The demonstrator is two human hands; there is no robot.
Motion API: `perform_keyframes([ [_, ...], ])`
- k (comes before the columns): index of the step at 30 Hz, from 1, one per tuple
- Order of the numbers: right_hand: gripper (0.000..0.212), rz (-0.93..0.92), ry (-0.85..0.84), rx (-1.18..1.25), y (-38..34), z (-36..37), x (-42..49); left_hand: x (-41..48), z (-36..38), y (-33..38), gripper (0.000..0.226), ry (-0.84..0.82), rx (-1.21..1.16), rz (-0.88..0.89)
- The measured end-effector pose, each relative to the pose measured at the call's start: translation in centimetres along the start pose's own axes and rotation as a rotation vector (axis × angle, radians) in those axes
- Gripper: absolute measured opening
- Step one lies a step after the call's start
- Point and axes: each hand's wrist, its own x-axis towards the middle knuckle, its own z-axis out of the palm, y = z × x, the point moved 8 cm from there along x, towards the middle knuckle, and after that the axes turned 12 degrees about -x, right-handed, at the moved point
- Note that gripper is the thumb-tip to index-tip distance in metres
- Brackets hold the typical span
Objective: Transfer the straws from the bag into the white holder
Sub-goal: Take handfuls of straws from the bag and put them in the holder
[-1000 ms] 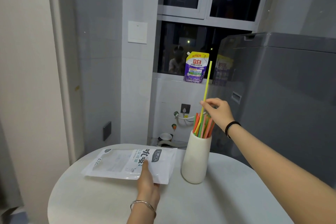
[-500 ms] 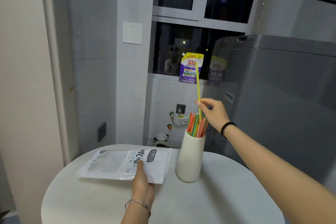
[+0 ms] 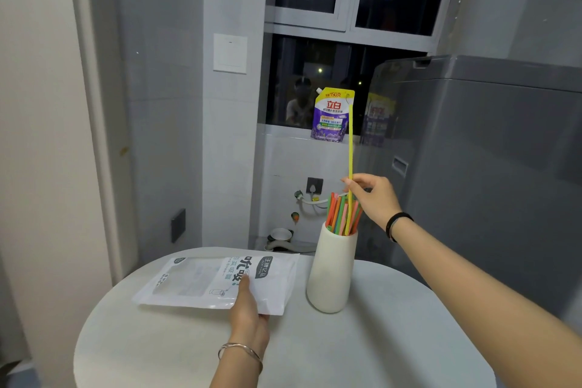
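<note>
A white holder (image 3: pixel 330 274) stands on the round white table (image 3: pixel 378 340), with several orange, green and pink straws (image 3: pixel 338 214) sticking out of its mouth. My right hand (image 3: pixel 373 197) pinches a long yellow straw (image 3: pixel 350 142) upright, its lower end inside the holder. The flat white straw bag (image 3: pixel 201 282) lies on the table to the left of the holder. My left hand (image 3: pixel 248 312) rests on the bag's near right corner, pressing it down. Whether any straws are left in the bag is not visible.
A grey washing machine (image 3: pixel 488 167) stands close behind my right arm. A purple and yellow detergent pouch (image 3: pixel 332 116) sits on the window ledge behind the holder. The wall and a doorframe run along the left side.
The yellow straw has gone from leaning right to upright and has sunk lower into the holder. My left hand has stayed on the bag.
</note>
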Motion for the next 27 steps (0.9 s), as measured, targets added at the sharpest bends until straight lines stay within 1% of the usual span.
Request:
perform_keyframes([
  [3, 0.022, 0.006, -0.017, 0.049, 0.4, 0.2, -0.3, -0.1, 0.1, -0.1, 0.041, -0.005, 0.005, -0.002],
  [8, 0.021, 0.026, 0.016, 0.098, 0.6, -0.5, -0.4, -0.1, 0.2, 0.0, 0.042, 0.003, 0.007, 0.007],
  [10, 0.022, 0.031, -0.003, 0.031, 1.0, -0.2, -0.3, -0.1, 0.2, -0.1, 0.041, -0.005, 0.010, -0.003],
  [13, 0.028, 0.088, -0.031, -0.077, 2.2, 0.3, -0.4, 0.0, 0.2, -0.2, 0.041, -0.019, 0.011, -0.014],
  [17, 0.026, 0.103, -0.133, -0.155, 3.1, 1.2, -0.5, 0.0, 0.2, -0.2, 0.040, -0.018, 0.015, -0.010],
  [19, 0.026, 0.095, -0.149, -0.157, 3.1, 1.3, -0.5, 0.0, 0.2, -0.2, 0.040, -0.018, 0.013, -0.009],
  [21, 0.036, 0.073, -0.107, -0.109, 2.3, 0.7, -0.4, 0.0, 0.1, -0.2, 0.041, -0.009, 0.011, -0.007],
  [25, 0.062, 0.008, -0.027, 0.044, 0.0, -0.3, 0.3, 0.0, 0.1, -0.3, 0.041, -0.002, 0.003, -0.018],
  [27, 0.070, -0.030, 0.029, 0.075, -1.0, -0.8, 0.6, 0.1, 0.1, -0.3, 0.041, 0.000, 0.006, -0.019],
])
